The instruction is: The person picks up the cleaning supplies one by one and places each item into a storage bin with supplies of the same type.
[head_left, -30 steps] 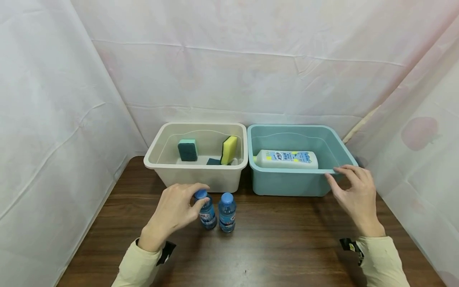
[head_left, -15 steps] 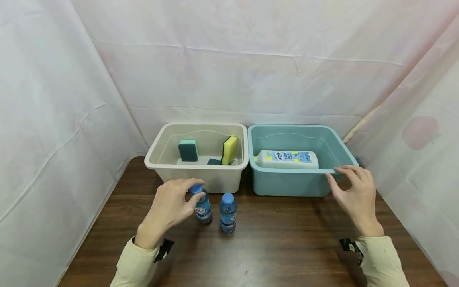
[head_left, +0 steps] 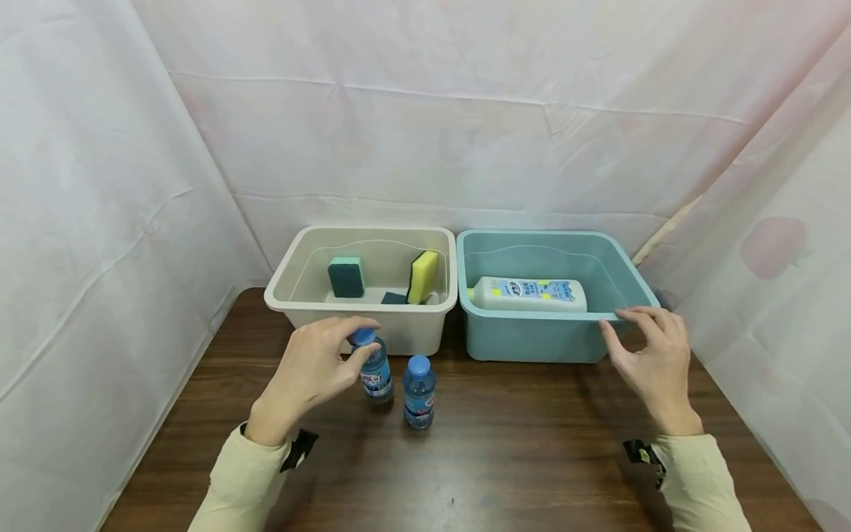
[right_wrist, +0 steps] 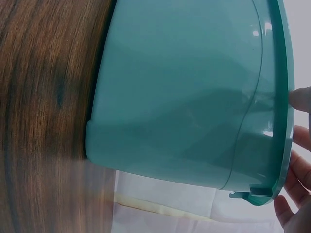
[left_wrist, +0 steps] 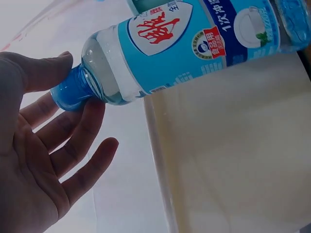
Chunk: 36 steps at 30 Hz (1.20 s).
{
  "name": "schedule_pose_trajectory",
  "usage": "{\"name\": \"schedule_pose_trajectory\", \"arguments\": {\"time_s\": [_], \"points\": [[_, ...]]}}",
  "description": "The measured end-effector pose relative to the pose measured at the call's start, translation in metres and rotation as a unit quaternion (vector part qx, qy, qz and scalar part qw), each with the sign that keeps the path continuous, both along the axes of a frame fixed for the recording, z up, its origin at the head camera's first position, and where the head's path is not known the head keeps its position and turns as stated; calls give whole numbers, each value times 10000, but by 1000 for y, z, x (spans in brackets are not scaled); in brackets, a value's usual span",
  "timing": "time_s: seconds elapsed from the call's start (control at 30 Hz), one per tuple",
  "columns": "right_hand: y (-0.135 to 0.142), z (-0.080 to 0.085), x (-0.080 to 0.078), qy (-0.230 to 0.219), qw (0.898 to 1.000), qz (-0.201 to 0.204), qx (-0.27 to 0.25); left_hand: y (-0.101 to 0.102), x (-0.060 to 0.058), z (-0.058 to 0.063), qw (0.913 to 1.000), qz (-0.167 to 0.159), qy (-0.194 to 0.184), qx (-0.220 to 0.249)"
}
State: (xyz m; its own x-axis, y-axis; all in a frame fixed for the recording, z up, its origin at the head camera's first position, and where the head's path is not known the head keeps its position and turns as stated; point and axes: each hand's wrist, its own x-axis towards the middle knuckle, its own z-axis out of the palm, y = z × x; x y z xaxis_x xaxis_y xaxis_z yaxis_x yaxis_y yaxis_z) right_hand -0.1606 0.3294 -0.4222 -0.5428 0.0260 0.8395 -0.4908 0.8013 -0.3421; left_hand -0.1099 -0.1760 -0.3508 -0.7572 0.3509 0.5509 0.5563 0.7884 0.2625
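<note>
My left hand (head_left: 309,366) pinches the blue cap of a small clear plastic bottle (head_left: 377,378) between thumb and fingers. In the left wrist view this bottle (left_wrist: 170,46) shows a blue label, with the little finger apart from it. The held bottle is upright before the beige bin (head_left: 362,318); whether its base touches the table I cannot tell. A second like bottle (head_left: 419,399) stands just right of it. My right hand (head_left: 654,362) holds the front rim of the teal bin (head_left: 525,341) near its right corner, thumb outside and fingers over the edge.
Inside the beige bin are a green sponge (head_left: 346,277), a yellow sponge (head_left: 422,277) and a dark flat piece (head_left: 394,298). A white bottle (head_left: 530,294) lies in the teal bin. Both bins stand side by side on the wooden table (head_left: 505,458), with white curtains (head_left: 425,148) around.
My left hand has moved up and slightly left in the head view, carrying the capped bottle away from the second one. The right hand stays at the teal bin's rim.
</note>
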Motion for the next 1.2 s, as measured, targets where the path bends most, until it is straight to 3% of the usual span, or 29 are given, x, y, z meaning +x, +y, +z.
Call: {"name": "schedule_pose_trajectory", "arguments": {"time_s": [0.3,0.83,1.2], "points": [[-3,-2,-3,97,10000,-15,-13,2,-4,8,9999,34,129,33],[-1,-6,0,194,9998,-87,-39,19,-7,24,9964,614,291,508],[-3,-7,-3,245,9996,-93,-43,29,-10,38,9963,465,364,626]]}}
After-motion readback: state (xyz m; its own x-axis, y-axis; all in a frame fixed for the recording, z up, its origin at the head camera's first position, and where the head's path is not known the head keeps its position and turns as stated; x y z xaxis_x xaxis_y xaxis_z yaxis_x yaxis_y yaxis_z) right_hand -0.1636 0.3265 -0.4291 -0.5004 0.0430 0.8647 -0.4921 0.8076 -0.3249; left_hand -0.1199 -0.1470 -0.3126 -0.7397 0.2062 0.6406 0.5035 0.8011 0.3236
